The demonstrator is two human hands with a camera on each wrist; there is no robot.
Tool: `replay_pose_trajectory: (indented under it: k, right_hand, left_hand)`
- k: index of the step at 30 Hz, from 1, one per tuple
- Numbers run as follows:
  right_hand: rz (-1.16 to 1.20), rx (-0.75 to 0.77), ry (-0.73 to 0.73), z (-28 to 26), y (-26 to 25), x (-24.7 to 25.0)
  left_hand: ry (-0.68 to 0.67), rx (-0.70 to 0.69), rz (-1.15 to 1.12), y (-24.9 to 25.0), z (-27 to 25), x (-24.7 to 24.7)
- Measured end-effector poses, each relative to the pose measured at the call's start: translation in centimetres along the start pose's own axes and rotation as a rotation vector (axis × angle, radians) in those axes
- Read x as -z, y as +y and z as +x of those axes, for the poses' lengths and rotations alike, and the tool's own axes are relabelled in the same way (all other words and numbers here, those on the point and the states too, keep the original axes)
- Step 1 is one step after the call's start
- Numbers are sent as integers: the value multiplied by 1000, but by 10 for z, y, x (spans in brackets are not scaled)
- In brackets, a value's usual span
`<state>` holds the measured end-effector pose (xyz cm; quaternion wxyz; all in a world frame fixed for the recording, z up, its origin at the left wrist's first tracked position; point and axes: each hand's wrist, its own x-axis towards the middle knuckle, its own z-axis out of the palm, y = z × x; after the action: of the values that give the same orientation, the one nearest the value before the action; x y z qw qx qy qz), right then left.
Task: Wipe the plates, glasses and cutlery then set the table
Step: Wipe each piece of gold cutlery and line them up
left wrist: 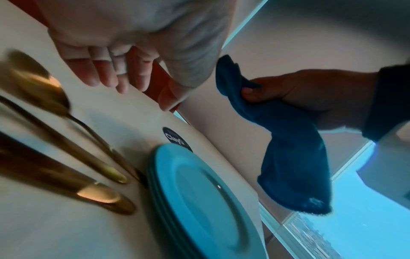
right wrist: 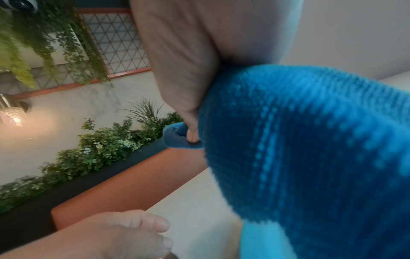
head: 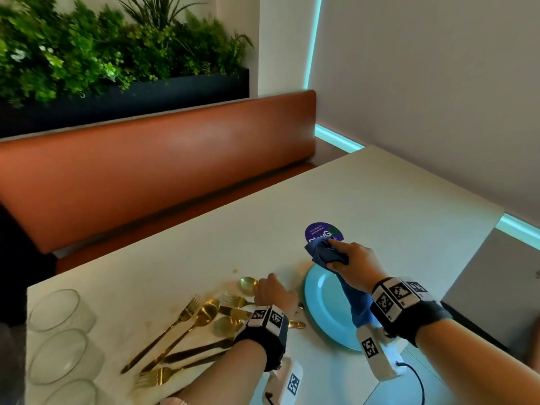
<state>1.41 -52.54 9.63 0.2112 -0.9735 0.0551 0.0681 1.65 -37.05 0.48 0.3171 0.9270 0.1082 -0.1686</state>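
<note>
Head: I see my right hand (head: 353, 260) clutching the blue cloth (head: 325, 251) above the stacked plates (head: 321, 305); left hand (head: 273, 292) hovers over the gold cutlery (head: 201, 317) on the counter (head: 365, 194).
Left wrist: left fingers (left wrist: 104, 73) loose, apart, holding nothing.
Right wrist: cloth fills my view, fingers clamped.

One blue cloth (head: 327, 252), one stack of three light-blue plates (left wrist: 199, 201), three clear glasses (head: 58, 309), three gold forks (head: 191, 305), at least three gold spoons (head: 247, 283), one round purple sticker (head: 320, 230) and two hands
</note>
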Motion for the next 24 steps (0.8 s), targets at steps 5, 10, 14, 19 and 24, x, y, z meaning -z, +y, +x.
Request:
replay_pose_trajectory:
  k: [5, 10, 14, 19, 24]
  right_hand:
    - [73, 42, -23, -25, -41, -18]
    - [140, 24, -50, -43, -63, -40]
    - [155, -44, -66, -45, -69, -55]
    - [133, -87, -104, -40, -70, -60]
    - [104, -90, -168, -14, -63, -56]
  left_hand:
    - [94, 108, 89, -66, -2, 53]
    - [94, 287, 190, -129, -8, 87]
    - [86, 268, 295, -154, -6, 86]
    - [72, 233, 372, -159, -6, 78]
    - [84, 246, 415, -158, 1, 71]
